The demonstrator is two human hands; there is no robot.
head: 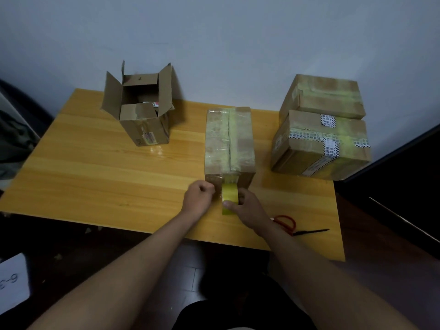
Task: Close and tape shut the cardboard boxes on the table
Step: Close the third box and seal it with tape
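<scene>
A closed cardboard box (229, 141) lies in the middle of the wooden table (100, 177), with yellowish tape running along its top seam and down its near face. My right hand (247, 208) grips a yellow tape roll (230, 195) just in front of that face, the strip still joined to the box. My left hand (200, 200) is curled with its fingers pressed against the box's lower near edge beside the tape. At the back left stands an open box (140, 110) with its flaps up and items inside.
Two taped boxes are stacked at the back right, the upper one (326, 96) resting on the lower one (321, 144). Red-handled scissors (290, 225) lie near the table's front right edge, behind my right wrist. A wall rises behind the table; a white paper (13, 282) lies on the floor at left.
</scene>
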